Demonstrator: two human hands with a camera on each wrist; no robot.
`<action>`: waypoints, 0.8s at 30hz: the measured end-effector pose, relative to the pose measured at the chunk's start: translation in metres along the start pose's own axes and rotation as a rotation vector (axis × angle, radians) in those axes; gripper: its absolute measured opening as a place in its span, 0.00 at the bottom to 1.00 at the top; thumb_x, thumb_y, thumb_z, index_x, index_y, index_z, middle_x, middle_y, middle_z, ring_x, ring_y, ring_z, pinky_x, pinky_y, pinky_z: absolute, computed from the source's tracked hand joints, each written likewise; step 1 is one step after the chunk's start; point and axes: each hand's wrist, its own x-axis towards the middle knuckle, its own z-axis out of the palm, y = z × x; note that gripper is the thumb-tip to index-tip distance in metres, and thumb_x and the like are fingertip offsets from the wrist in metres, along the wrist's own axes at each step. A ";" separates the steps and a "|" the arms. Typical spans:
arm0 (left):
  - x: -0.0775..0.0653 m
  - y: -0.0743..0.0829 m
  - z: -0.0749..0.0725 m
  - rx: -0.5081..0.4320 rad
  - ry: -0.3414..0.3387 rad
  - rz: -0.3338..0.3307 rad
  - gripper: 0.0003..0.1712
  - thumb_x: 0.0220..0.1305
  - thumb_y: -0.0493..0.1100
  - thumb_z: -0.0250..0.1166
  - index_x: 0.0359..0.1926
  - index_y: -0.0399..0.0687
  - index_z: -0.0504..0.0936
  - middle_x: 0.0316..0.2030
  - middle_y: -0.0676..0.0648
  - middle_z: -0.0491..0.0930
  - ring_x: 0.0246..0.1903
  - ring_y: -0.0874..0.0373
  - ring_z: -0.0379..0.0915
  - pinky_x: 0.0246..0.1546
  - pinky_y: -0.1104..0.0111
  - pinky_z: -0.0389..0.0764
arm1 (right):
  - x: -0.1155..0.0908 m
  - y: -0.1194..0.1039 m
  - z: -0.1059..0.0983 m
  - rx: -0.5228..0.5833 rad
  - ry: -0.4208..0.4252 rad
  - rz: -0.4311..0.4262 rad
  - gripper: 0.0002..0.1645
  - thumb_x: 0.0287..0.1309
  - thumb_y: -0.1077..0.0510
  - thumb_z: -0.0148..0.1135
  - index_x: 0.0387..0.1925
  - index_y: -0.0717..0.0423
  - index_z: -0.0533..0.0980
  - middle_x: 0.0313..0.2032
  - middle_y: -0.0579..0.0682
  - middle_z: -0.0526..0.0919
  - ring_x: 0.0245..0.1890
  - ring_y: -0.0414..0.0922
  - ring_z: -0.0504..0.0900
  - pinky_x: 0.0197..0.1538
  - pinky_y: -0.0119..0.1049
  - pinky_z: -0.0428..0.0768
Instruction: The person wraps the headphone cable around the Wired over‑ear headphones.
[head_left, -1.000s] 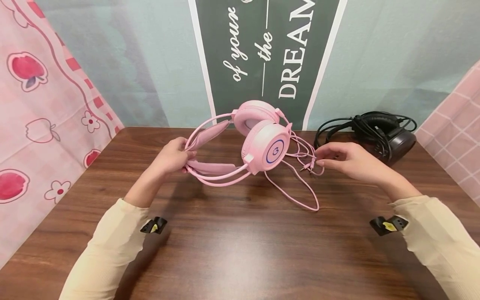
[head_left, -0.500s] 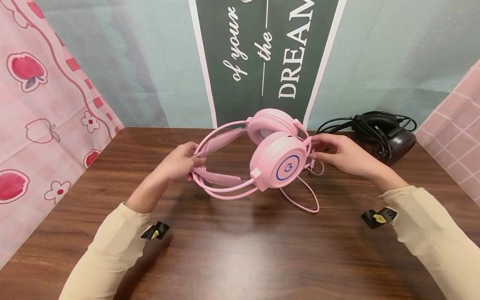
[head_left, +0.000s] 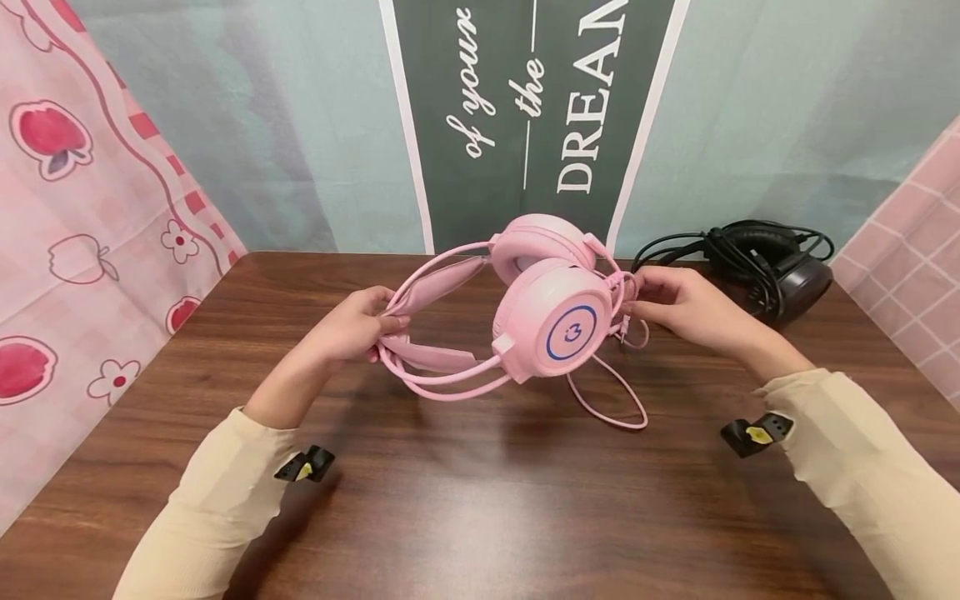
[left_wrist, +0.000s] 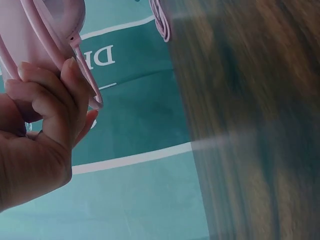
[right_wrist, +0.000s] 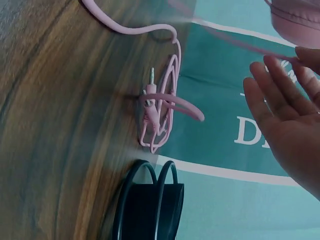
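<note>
Headphones, all pink, were held aloft over the bench, towards its back edge. Their long axis ran roughly along that edge, headband pointing to the left edge, ear cups to the right, the nearer cup's outer face towards the person. The left hand gripped the headband's top with curled fingers; the fingers of the right hand pinched a pink cord beside the cups. More cord lay bundled below, a metal-tipped plug among its loops.

Black headphones, wound in their cable, sat by the far right corner. Dark grain streaked the bench; pale blue-green cloth covered the wall behind, apple-and-flower cloth the left side, pink squares the right. One cup bore a blue-ringed logo. Sideways on a dark green banner I read "of your", "the" and "DREA", the next letter cropped.
</note>
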 end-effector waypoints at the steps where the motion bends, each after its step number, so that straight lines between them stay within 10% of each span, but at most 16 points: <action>1: 0.000 -0.001 -0.001 -0.009 0.001 -0.001 0.16 0.62 0.32 0.53 0.48 0.26 0.62 0.20 0.50 0.74 0.11 0.66 0.66 0.09 0.77 0.67 | 0.000 0.000 -0.001 0.012 -0.003 -0.002 0.03 0.56 0.64 0.59 0.34 0.60 0.75 0.29 0.47 0.80 0.28 0.37 0.77 0.30 0.26 0.76; 24: -0.015 -0.009 -0.034 -0.205 0.084 -0.056 0.19 0.64 0.34 0.52 0.52 0.27 0.59 0.18 0.54 0.73 0.10 0.70 0.62 0.09 0.81 0.65 | -0.008 0.014 -0.011 -0.017 -0.145 -0.026 0.05 0.54 0.66 0.61 0.29 0.59 0.71 0.26 0.46 0.79 0.28 0.38 0.76 0.30 0.26 0.73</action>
